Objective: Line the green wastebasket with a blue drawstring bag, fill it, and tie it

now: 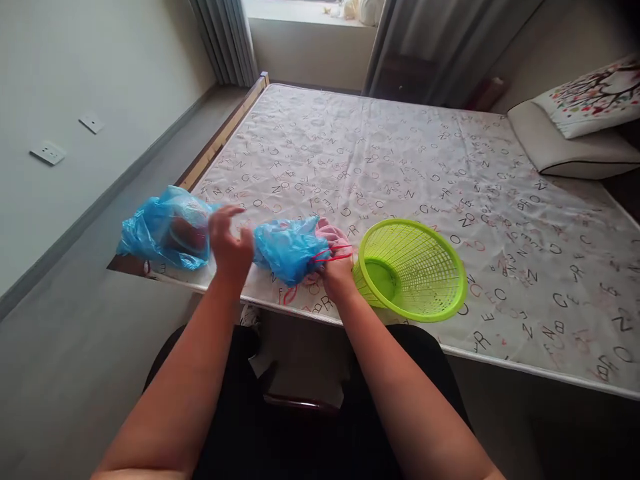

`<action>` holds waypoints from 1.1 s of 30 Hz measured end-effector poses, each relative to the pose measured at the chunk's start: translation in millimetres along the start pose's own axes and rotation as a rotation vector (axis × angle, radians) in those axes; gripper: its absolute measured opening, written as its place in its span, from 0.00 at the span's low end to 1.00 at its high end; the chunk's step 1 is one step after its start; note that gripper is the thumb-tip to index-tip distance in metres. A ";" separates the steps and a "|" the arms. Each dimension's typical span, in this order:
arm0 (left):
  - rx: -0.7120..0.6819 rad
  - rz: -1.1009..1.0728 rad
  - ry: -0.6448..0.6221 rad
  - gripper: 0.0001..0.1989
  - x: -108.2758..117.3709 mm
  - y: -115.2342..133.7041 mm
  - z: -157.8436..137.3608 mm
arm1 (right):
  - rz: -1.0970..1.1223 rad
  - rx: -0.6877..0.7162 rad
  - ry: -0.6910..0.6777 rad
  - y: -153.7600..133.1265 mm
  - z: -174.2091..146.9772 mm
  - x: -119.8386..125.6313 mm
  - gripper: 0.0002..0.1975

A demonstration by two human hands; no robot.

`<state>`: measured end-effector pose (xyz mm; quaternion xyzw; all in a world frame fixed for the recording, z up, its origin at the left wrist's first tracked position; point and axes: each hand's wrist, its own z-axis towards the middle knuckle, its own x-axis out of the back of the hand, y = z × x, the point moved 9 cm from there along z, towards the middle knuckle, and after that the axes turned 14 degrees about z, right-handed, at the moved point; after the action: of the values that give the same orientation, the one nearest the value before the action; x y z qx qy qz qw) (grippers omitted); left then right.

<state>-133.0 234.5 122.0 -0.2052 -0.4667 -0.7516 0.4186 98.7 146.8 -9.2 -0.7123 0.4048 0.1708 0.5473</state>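
Observation:
My right hand is closed on the gathered end of a crumpled blue plastic bag. Red strings run across its fingers and the bag. Pink cloth shows just behind this hand. My left hand is raised between two blue bags, slightly blurred, thumb and fingers apart with nothing in them. Beside it on the left, a fuller blue plastic bag lies at the mattress corner with something dark inside that I cannot make out. A green plastic basket stands right of my right hand.
Everything lies along the near edge of a letter-printed mattress. A wooden bed rail borders its left side. At the far right are a beige cushion and a printed pillow. Grey curtains hang by the window.

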 end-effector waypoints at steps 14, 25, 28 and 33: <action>-0.118 -0.145 -0.752 0.27 -96.1 16.8 -53.8 | -0.191 0.121 0.071 -23.8 0.2 -2.6 0.17; -0.033 -0.593 -0.819 0.30 -86.5 37.6 -66.9 | -0.588 0.231 -0.182 -22.7 -15.3 -29.0 0.21; 0.069 -0.674 -0.874 0.30 -93.4 36.9 -72.9 | -0.528 0.181 -0.164 -16.8 -9.7 -20.7 0.21; -0.016 -0.491 -0.801 0.19 -90.2 34.4 -65.4 | -0.437 0.123 -0.109 -17.8 -5.3 -10.3 0.16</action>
<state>-48.3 209.5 45.7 -0.3658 -0.6205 -0.6935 0.0135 104.8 147.3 11.1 -0.7381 0.2207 0.0615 0.6346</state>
